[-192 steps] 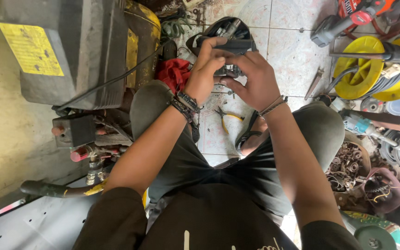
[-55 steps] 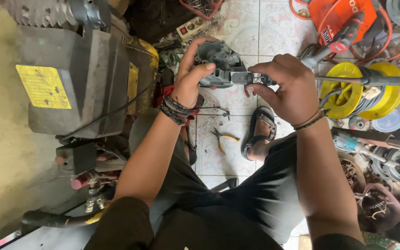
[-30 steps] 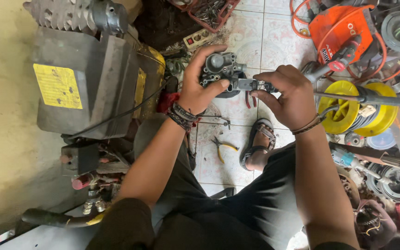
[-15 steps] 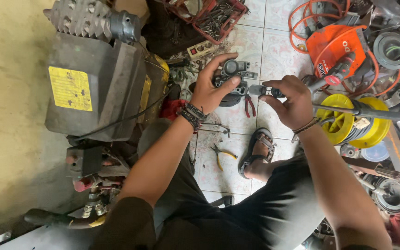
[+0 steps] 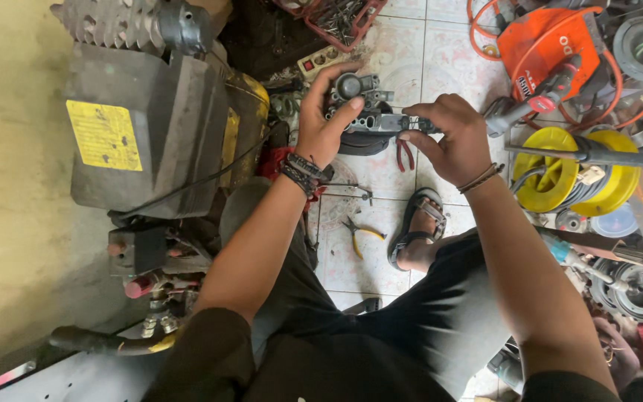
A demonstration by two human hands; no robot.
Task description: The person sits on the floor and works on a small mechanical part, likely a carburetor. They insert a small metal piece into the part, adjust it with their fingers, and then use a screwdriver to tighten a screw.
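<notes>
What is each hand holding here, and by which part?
Both hold one grey metal pump part. The left hand grips its blocky body from the side; the right hand pinches the fitting at its right end.

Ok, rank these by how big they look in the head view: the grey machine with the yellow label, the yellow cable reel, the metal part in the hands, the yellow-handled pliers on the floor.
1. Grey machine, by far the largest.
2. Yellow cable reel.
3. Metal part, held up nearer the camera by the left hand and right hand, so it may look oversized.
4. Yellow-handled pliers, smallest.

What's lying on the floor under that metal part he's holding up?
Below the grey metal part, red-handled pliers and a dark round object show on the tiled floor. Both hands hide the rest.
</notes>
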